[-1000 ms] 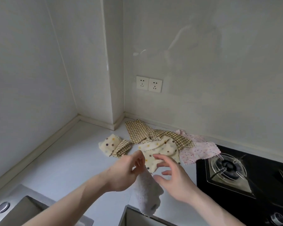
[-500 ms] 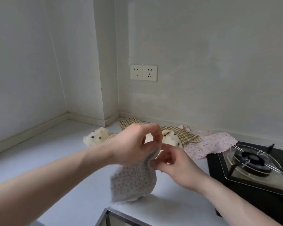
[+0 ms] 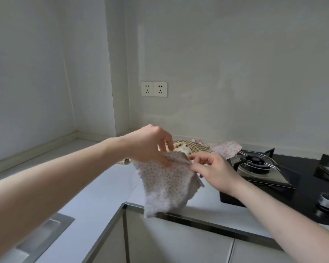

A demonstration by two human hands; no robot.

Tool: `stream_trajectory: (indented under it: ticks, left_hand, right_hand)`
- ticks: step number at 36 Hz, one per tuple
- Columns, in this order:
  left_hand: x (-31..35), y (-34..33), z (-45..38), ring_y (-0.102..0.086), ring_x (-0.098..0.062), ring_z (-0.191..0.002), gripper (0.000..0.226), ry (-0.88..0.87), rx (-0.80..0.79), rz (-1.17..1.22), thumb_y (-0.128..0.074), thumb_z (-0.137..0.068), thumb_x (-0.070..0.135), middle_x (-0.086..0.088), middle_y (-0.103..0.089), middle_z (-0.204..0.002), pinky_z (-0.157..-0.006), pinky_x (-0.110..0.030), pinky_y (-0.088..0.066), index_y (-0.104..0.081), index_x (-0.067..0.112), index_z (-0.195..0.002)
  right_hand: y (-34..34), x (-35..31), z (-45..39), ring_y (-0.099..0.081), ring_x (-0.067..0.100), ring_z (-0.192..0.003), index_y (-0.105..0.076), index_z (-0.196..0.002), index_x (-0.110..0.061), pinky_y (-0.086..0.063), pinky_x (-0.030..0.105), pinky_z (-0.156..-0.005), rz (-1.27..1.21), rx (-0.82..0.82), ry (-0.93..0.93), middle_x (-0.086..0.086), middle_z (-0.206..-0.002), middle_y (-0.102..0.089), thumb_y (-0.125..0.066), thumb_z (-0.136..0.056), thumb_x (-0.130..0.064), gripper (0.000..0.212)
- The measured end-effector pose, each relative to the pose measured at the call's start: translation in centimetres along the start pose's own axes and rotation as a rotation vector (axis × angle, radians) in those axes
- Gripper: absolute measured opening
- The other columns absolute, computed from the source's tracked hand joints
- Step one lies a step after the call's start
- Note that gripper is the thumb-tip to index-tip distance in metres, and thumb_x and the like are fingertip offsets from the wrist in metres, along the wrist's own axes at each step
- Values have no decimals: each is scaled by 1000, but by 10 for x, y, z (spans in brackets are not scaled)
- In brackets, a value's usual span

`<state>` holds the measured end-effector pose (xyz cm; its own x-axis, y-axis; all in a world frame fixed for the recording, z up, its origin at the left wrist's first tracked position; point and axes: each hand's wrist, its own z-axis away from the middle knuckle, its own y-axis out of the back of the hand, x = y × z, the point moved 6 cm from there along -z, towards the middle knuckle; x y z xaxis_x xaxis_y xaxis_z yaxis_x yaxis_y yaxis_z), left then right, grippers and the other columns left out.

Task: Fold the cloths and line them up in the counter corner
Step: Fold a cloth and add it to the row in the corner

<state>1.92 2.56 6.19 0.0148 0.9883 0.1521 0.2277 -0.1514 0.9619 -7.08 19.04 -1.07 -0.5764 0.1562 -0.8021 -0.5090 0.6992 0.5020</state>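
A pale dotted cloth (image 3: 165, 185) hangs in the air over the counter's front edge. My left hand (image 3: 150, 145) pinches its top edge from above, and my right hand (image 3: 213, 168) pinches the same edge just to the right. Behind my hands lies a pile of loose cloths: a cream polka-dot cloth (image 3: 181, 148), a brown checked cloth (image 3: 199, 147) and a pink flowered cloth (image 3: 229, 149). Most of the pile is hidden by my hands. The counter corner (image 3: 95, 137) lies at the back left.
A black gas hob (image 3: 285, 177) with a burner (image 3: 254, 161) and a knob (image 3: 328, 200) fills the right side. A steel sink edge (image 3: 44, 230) shows at the lower left. Two wall sockets (image 3: 154, 89) sit above the white counter (image 3: 95, 186).
The head camera has tilted up and the view has shifted. Both hands have lifted the dotted cloth higher and spread its top edge wider apart.
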Motion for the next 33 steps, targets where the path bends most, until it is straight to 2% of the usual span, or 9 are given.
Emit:
stream_trajectory:
  ticks: [2, 5, 7, 10, 13, 17, 22, 28, 33]
  left_hand:
    - [1, 0, 7, -60, 5, -79, 38, 23, -37, -21, -92, -63, 49, 19, -68, -88, -64, -14, -42, -70, 37, -92]
    - [9, 2, 14, -59, 5, -74, 22, 4, -12, -2, -88, -73, 42, 19, -67, -82, -65, -14, -41, -67, 37, -80]
    - [15, 6, 16, -59, 5, -73, 14, 4, 13, 58, -84, -79, 39, 18, -69, -83, -67, -13, -44, -72, 35, -83]
    - [20, 11, 18, -66, 0, -81, 9, 32, 17, 140, -80, -82, 38, 16, -73, -87, -76, -19, -51, -72, 37, -84]
    - [21, 18, 16, -65, -9, -77, 17, 40, 43, 106, -76, -86, 43, 13, -72, -80, -75, -25, -52, -67, 35, -74]
    - [16, 26, 12, -43, -17, -63, 36, 52, 99, 59, -69, -91, 42, 2, -55, -63, -65, -31, -45, -59, 16, -68]
    - [19, 36, 2, -44, -27, -70, 38, 61, 136, 26, -64, -95, 38, -6, -55, -66, -68, -33, -45, -58, 9, -72]
    - [35, 50, -16, -65, -23, -85, 23, 28, 160, 96, -64, -91, 40, 2, -73, -86, -78, -36, -56, -75, 22, -86]
    - [48, 66, -25, -41, -20, -67, 34, 34, 211, 79, -65, -87, 37, -14, -64, -79, -63, -32, -46, -64, 6, -75]
  right_hand:
    - [6, -8, 8, -64, -10, -103, -58, -57, -2, -43, 15, -84, 40, -7, 1, -7, -93, -77, -68, -86, -7, 31]
    - [10, -19, 19, -61, 15, -58, -49, -54, -10, -44, 24, -60, 63, -37, 19, -1, -59, -62, -65, -86, -6, 35]
    - [12, -23, 25, -45, 10, -49, -48, -58, -14, -37, 22, -54, 50, -75, 16, -2, -52, -47, -64, -86, -3, 34]
    - [21, -21, 28, -53, 11, -58, -55, -77, -14, -43, 22, -59, 2, -71, -11, 3, -67, -58, -74, -84, -8, 21]
    - [34, -9, 27, -66, 15, -79, -59, -94, -37, -53, 33, -77, 6, -14, -99, 4, -98, -71, -86, -70, -35, 36]
    - [50, -5, 24, -64, 8, -90, -65, -108, -36, -49, 24, -84, 122, 4, -144, -7, -105, -69, -87, -75, -35, 40]
    - [64, -16, 12, -63, 9, -76, -72, -84, -26, -50, 25, -74, 350, 109, -112, -11, -82, -72, -76, -75, -31, 10]
    - [51, -48, -10, -66, 3, -85, -73, -90, -29, -45, 19, -67, 315, 101, -82, -14, -90, -71, -82, -73, -51, 29]
    - [45, -58, -19, -60, 19, -69, -63, -71, -18, -46, 30, -60, 366, 165, -51, -6, -72, -65, -68, -80, -35, 20]
